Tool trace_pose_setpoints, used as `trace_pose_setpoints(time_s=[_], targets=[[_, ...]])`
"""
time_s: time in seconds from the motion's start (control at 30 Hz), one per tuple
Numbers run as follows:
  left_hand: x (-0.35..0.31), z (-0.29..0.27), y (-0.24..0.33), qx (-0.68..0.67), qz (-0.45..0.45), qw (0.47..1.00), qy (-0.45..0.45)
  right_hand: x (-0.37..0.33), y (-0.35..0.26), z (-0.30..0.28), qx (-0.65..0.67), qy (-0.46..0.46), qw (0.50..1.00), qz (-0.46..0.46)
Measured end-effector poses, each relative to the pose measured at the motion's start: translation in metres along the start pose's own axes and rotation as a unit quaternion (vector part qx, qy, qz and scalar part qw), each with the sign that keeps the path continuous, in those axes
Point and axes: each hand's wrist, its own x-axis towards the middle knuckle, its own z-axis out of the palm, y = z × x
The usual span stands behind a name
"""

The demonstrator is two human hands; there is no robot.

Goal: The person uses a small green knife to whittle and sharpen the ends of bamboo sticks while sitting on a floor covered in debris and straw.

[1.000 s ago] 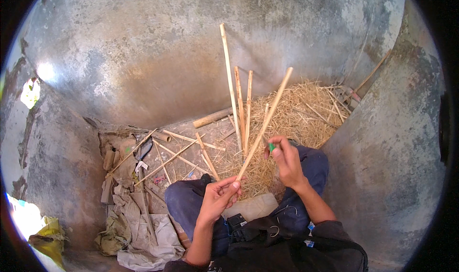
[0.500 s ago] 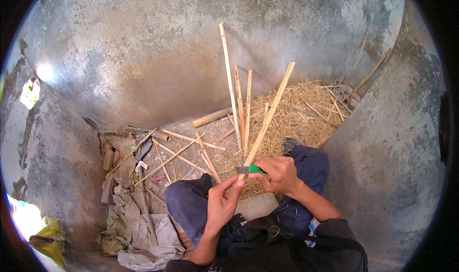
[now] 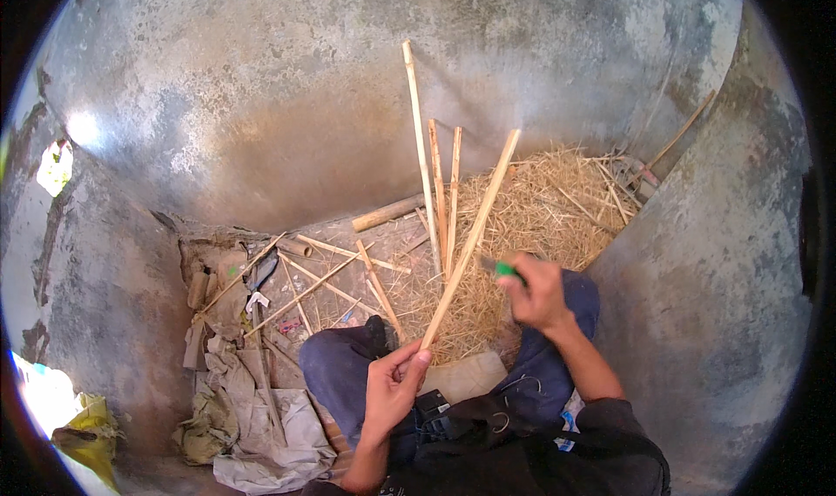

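Observation:
A long pale wooden strip (image 3: 470, 243) slants up and away to the right. Its near end is pinched by my left hand (image 3: 392, 387), between thumb and fingers. My right hand (image 3: 538, 289) is closed round the green handle of a knife (image 3: 508, 271). The short blade points left, toward the strip but apart from it, and is a little blurred. Beneath the strip, between my knees, lies a pale block (image 3: 466, 376), partly covered by my clothing.
Several wooden sticks (image 3: 422, 152) lean on the far wall (image 3: 305, 104). Straw shavings (image 3: 549, 195) heap at the far right. More sticks (image 3: 318, 285), a thick round pole (image 3: 387, 213) and crumpled sacking (image 3: 270, 426) lie on the left. Walls rise close on both sides.
My right hand has drawn the knife off the strip, away to the right and forward. The strip's far end has dropped lower and moved slightly left; my left hand has shifted slightly left and nearer.

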Motion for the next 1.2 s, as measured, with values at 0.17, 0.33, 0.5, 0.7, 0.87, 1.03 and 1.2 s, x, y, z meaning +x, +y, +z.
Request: trace_pose_setpoints(time_s=[0.17, 0.33, 0.5, 0.7, 0.87, 1.03, 1.2], targets=[[0.009, 0.015, -0.004, 0.081, 0.091, 0.991, 0.061, -0.011, -0.035, 0.022, 0.02, -0.077, 0.995, -0.054], [0.013, 0.019, -0.003, 0.108, 0.121, 0.984, 0.068, -0.012, -0.03, 0.023, -0.017, -0.064, 0.995, -0.075], [0.008, 0.017, -0.006, 0.124, 0.11, 0.983, 0.074, -0.003, -0.01, 0.017, -0.064, -0.012, 0.995, -0.077], [-0.045, -0.002, -0.005, 0.203, 0.059, 0.977, -0.017, 0.032, 0.076, -0.05, -0.049, 0.184, 0.973, 0.129], [-0.018, -0.018, -0.003, 0.044, -0.078, 0.993, -0.079, -0.003, 0.045, -0.019, 0.073, 0.084, 0.987, 0.113], [0.011, -0.025, 0.005, -0.121, -0.182, 0.96, -0.176, -0.013, -0.012, 0.008, 0.21, -0.041, 0.957, 0.197], [0.027, -0.024, -0.005, -0.132, -0.163, 0.945, -0.253, -0.016, -0.03, 0.021, 0.323, 0.032, 0.906, 0.272]])
